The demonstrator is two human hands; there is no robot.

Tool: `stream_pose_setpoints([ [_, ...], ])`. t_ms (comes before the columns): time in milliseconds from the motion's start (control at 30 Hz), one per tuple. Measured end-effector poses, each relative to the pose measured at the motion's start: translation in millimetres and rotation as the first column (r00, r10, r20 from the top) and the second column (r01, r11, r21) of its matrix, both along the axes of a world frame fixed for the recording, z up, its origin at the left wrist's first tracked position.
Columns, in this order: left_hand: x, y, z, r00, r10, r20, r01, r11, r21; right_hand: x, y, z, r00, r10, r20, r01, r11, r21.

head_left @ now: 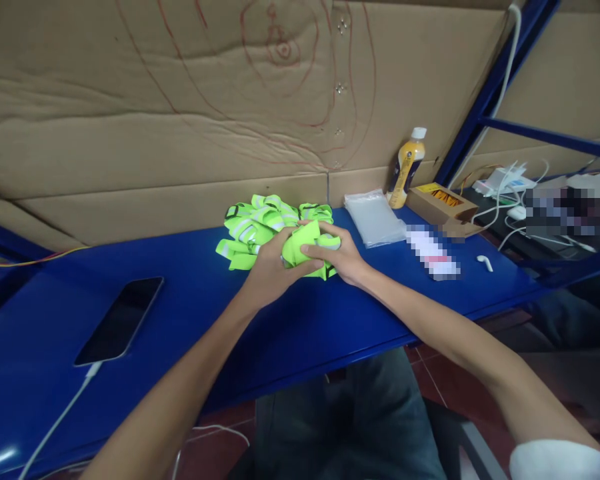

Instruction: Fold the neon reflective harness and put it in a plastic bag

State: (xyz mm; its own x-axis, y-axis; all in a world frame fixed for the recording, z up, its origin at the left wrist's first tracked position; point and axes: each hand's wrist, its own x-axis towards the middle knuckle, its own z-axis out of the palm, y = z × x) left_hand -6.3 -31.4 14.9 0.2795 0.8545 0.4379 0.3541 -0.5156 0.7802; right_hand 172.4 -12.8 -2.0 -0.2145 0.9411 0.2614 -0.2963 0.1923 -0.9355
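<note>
Together, the left hand (270, 267) and right hand (343, 257) close their fingers on one bunched neon-green band (305, 243) over the blue counter (190, 313). Just behind lies one heap of green bands (260, 223), too tangled to count. One phone (120, 320) lies left, one bottle (407, 168) far right.

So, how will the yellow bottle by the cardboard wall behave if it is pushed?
The yellow bottle stands upright and looks tall and narrow, so a push near its white cap would probably tip it. Its body seems round, so once down it may roll along the blue shelf.
</note>
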Motion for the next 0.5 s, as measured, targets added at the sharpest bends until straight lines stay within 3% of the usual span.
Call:
stream_pose_setpoints([
  [100, -4.1, 1.8, 1.4, 1.0, -0.021, -0.003, 0.021, 1.0, -0.018, -5.1, -3.2, -2.1, 0.992, 0.105, -0.068, -0.111, 0.989, -0.099],
  [300, -8.4, 0.1, 0.5, 0.996, -0.012, 0.088, 0.017, 0.998, -0.057, -6.9, -1.8, -5.7, 0.983, 0.15, -0.107, -0.16, 0.983, -0.091],
  [500, -1.8, -3.7, -0.7, 0.996, 0.086, -0.037, -0.084, 0.996, 0.035, -1.4, 1.4, -4.8, 0.98, 0.162, -0.115, -0.176, 0.977, -0.123],
])
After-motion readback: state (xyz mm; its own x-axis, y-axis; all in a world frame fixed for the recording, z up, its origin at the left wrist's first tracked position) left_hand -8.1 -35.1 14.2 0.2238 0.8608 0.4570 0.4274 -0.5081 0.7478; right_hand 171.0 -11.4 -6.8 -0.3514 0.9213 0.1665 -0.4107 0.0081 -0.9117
